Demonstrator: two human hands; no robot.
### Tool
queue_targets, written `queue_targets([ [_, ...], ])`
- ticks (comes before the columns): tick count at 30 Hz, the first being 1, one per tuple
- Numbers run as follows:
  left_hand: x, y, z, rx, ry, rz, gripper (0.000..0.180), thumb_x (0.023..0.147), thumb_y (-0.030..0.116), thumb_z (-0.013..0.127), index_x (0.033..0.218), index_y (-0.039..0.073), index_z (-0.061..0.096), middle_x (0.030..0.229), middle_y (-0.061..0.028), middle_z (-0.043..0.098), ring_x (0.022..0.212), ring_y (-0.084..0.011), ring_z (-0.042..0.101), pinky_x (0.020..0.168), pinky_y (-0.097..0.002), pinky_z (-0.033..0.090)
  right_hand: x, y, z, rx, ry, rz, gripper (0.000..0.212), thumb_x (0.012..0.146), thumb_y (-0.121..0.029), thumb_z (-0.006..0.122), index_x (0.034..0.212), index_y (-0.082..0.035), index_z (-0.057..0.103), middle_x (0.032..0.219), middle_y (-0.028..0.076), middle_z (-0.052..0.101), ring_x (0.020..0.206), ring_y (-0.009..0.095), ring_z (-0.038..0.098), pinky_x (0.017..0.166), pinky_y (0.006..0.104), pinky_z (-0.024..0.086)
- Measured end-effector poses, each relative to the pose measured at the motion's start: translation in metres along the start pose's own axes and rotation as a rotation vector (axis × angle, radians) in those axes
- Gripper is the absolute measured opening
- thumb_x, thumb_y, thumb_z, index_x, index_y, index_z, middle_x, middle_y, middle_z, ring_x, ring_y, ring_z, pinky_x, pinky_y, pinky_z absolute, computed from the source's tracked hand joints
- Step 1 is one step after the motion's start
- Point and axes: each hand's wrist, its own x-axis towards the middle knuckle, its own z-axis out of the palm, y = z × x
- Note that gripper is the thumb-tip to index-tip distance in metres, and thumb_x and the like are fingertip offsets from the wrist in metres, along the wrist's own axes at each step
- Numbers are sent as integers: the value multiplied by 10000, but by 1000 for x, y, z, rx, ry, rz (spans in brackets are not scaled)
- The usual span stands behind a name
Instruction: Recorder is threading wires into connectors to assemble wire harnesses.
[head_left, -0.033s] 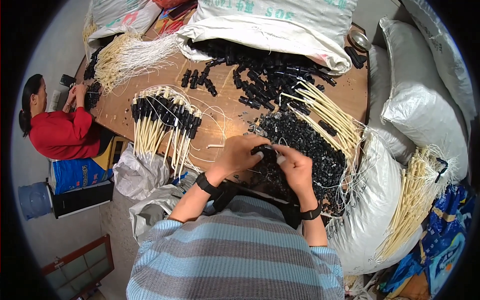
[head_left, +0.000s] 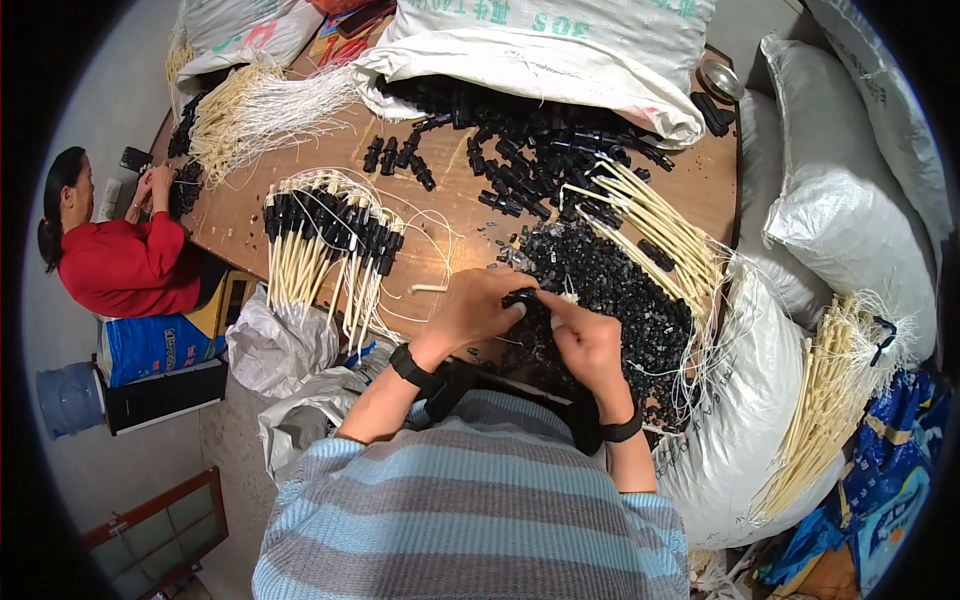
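My left hand [head_left: 478, 306] is closed around a black plastic fitting [head_left: 520, 298], with the thumb along its near side. The fingers of my right hand [head_left: 588, 342] are bent and press together at the fitting's right end, partly hiding it. A short cream tube [head_left: 430, 289] sticks out to the left from behind my left hand; whether I hold it is hidden. Below and right of my hands spreads a heap of small black and clear plastic bits [head_left: 610, 290]. Left of my hands lies a bundle of cream tubes with black fittings on their ends [head_left: 330, 235], joined to thin white cords.
A white woven sack [head_left: 540, 60] spills black fittings [head_left: 510, 165] across the brown table [head_left: 300, 160]. Cream tubes [head_left: 660, 230] lie at the right, beside bulging sacks [head_left: 840, 170]. More corded tubes [head_left: 230, 125] lie far left, near a seated person in red [head_left: 130, 255].
My right hand has shifted slightly left, its fingers closer against the black fitting. The cream tube beside my left hand has moved a little to the left.
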Motion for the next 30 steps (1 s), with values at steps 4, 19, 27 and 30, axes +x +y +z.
queue_targets([
  [4,-7,-1,-3,121,16,-28,306,681,100,689,984,127,671,824,-69,658,793,-281,650,647,-372,516,6,-15,1,-268,-22,-75,358,735,-28,599,1057,-114,729,731,134,668,553,255,621,524,327,484],
  [19,-31,-47,-74,583,591,3,263,628,81,687,887,102,645,856,-52,624,874,-276,584,785,-443,406,32,-23,17,-116,227,-3,56,797,-15,699,852,-11,686,890,109,683,724,218,649,634,300,510],
  [27,-13,-50,-74,426,479,-58,437,630,15,639,1066,35,640,1083,-123,629,1093,-342,528,946,-417,418,26,-8,16,-161,32,75,203,775,-143,744,941,-40,691,919,124,679,745,270,661,650,340,508],
  [30,25,-51,-46,317,323,18,384,645,-11,631,1026,24,659,1023,-138,652,1035,-342,559,885,-408,467,31,24,-32,-355,230,209,126,797,-153,723,856,-43,708,783,123,683,665,270,650,609,341,495],
])
